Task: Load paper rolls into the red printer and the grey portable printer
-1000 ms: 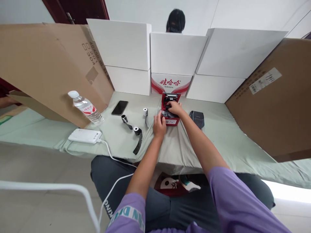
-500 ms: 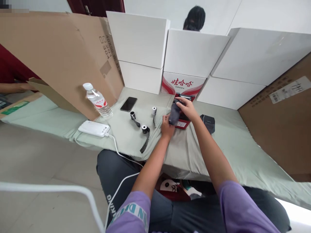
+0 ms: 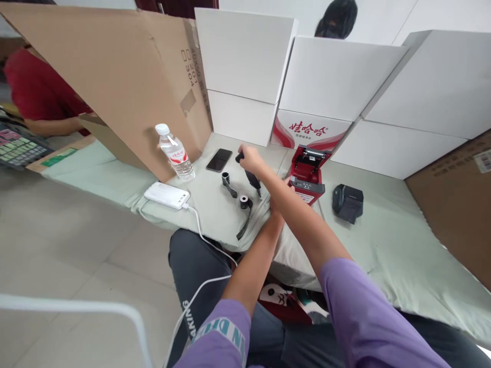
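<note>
A red receipt printer (image 3: 305,176) with a dark front edge stands on the cloth, its lid raised and the inside showing. My left hand (image 3: 279,202) grips its left side near the front, partly hidden behind my right forearm. Left of the printer, my right hand (image 3: 251,158) is closed round a dark paper roll (image 3: 240,157), mostly covered by the fingers. A dark strip (image 3: 253,181) hangs below that hand. On the cloth close by lie a small roll with a dark tail (image 3: 226,179) and another white-and-black roll (image 3: 244,202) with its tail trailing forward.
A black phone (image 3: 219,160), a water bottle (image 3: 176,153) and a white power bank (image 3: 166,195) with a cable are on the left. A black device (image 3: 348,203) sits right of the printer. White boxes (image 3: 245,56) and cardboard (image 3: 115,76) wall the table. A person in red (image 3: 42,87) is beyond.
My right hand has moved left from above the printer with the dark roll, uncovering the open printer. My left hand remains at the printer's side. The view has shifted.
</note>
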A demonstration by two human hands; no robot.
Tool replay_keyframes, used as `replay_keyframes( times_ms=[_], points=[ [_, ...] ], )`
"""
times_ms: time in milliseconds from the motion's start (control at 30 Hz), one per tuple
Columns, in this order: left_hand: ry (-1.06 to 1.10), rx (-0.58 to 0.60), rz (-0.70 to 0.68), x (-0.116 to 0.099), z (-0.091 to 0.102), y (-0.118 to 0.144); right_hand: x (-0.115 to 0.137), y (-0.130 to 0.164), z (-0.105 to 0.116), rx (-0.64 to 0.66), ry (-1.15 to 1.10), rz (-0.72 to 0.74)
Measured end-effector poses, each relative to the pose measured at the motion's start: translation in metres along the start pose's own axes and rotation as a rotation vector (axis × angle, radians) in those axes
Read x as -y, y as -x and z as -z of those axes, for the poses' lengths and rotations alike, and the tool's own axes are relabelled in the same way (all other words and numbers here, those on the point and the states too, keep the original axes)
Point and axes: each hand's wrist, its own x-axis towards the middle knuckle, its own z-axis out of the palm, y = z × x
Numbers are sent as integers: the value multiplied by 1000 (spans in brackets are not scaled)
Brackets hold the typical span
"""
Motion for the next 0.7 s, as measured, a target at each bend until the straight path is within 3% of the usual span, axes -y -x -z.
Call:
replay_keyframes(
  times_ms=[100,200,267,400,433,567,700],
  points=[
    [87,-83,-77,3,-2,2,1,6,-35,130,135,-55],
    [156,-122,-85,1,-2,6,-2,12,-49,228,195,-72],
    [160,-107,-83,-2,-1,8,-2,14,-45,222,200,-58],
    [166,-117,-106,-5,0,8,12,32,-12,70,169,28],
    [167,-109,-113,-4,0,7,18,42,-4,100,154,55],
    [137,-83,-95,1,-3,3,42,91,9,482,283,92],
    [96,-113,-54,1,-4,2,41,119,9,480,346,95]
  ],
)
